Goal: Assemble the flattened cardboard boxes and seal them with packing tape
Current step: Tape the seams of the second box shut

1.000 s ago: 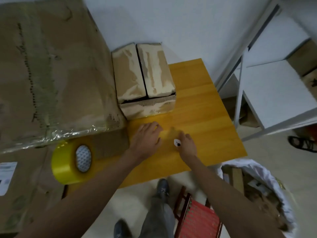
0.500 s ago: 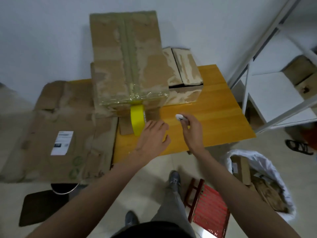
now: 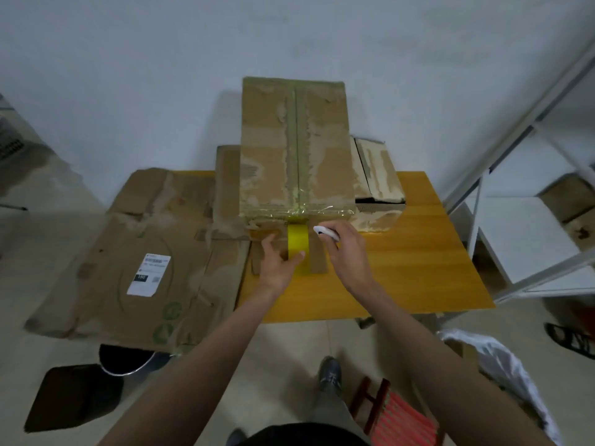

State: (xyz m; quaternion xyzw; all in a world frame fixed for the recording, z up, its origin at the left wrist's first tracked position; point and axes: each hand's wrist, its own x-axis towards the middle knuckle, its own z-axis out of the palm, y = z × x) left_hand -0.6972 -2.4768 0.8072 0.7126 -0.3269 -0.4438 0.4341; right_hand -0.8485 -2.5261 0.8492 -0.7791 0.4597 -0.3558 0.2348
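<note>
L hand (image 3: 278, 265) grips tape roll (image 3: 298, 244) at box (image 3: 297, 149) near edge, R hand (image 3: 346, 249) clasps cutter (image 3: 325, 232) beside it, prob to cut strip.

A plain pale wall (image 3: 161, 75) fills the frame from 10 to 2 o'clock above a yellow wooden table (image 3: 418, 252). White metal shelving (image 3: 531, 236) stands at 3 o'clock. On the light tiled floor (image 3: 283, 349), a red stool (image 3: 399, 416) sits at 5 o'clock, a dark mat (image 3: 70, 397) at 8 o'clock.
</note>
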